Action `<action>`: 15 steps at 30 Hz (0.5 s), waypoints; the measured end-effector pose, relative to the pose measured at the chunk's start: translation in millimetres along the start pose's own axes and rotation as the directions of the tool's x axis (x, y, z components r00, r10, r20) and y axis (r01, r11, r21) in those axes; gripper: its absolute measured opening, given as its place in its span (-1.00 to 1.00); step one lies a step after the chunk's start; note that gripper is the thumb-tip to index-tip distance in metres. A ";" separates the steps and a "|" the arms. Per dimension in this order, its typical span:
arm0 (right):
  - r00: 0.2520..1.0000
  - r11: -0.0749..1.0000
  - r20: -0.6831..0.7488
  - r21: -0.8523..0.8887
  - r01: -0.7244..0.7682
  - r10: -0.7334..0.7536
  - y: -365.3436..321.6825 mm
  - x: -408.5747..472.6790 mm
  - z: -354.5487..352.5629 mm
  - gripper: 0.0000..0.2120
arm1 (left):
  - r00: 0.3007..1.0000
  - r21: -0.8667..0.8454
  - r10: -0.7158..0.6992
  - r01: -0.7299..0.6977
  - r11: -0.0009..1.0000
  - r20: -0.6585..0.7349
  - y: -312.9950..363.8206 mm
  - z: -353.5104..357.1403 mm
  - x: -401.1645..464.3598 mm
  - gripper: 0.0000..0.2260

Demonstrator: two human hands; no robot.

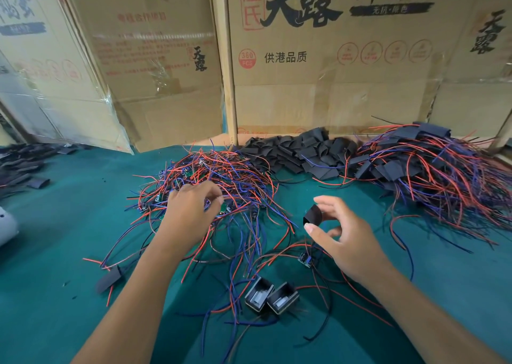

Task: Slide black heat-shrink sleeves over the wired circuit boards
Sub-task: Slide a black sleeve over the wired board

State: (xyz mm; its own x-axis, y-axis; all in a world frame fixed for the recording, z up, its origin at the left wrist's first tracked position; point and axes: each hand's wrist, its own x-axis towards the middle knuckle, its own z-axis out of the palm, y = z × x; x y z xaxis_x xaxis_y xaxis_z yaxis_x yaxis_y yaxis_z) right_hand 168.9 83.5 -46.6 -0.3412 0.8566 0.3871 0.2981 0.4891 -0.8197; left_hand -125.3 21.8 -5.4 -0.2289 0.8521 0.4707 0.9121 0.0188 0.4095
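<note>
Black sleeve, open-ended, slightly flattened

A surface covered in matt teal cloth, felt-like and slightly fuzzy. Behind it stand brown corrugated cardboard boxes, dull and creased, partly wrapped in glossy clear plastic film. Heaped black sleeves look matt and rubbery. Tangled wires have smooth red and blue plastic coating.
</note>
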 end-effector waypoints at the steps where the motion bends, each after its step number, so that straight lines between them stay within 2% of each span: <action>1: 1.000 1.000 0.004 -0.002 -0.003 0.003 0.3 0.3 0.2 -0.60 | 0.999 -0.013 0.012 -0.012 1.000 -0.034 3.3 -2.8 0.7 -0.96; 9: 1.000 0.999 0.015 -0.031 -0.017 0.018 2.1 -0.2 -0.4 -0.61 | 0.999 -0.188 0.002 -0.009 0.982 -0.036 29.2 -16.6 3.6 -0.91; 12: 0.999 0.998 0.025 -0.047 -0.029 0.030 0.0 -0.7 -1.1 -0.62 | 0.997 -0.305 -0.074 0.063 0.950 -0.025 39.9 -26.0 15.0 -0.92; 14: 0.999 0.998 0.033 -0.049 -0.040 0.042 -2.4 -1.2 -1.5 -0.62 | 0.986 -0.473 -0.162 0.154 0.867 0.024 47.3 -32.2 21.7 -0.93; 15: 0.998 0.998 0.035 -0.053 -0.045 0.047 -3.3 -1.2 -1.6 -0.62 | 0.977 -0.598 -0.206 0.200 0.776 0.059 50.9 -36.3 24.8 -0.94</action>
State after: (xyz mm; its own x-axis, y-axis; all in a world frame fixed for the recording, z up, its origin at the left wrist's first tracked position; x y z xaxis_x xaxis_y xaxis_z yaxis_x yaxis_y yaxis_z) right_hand 169.8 81.2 -43.7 -0.3580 0.8723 0.3331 0.3597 0.4580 -0.8129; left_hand -96.9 24.9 55.4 -0.3913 0.8595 0.3290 0.4588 -0.1277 0.8793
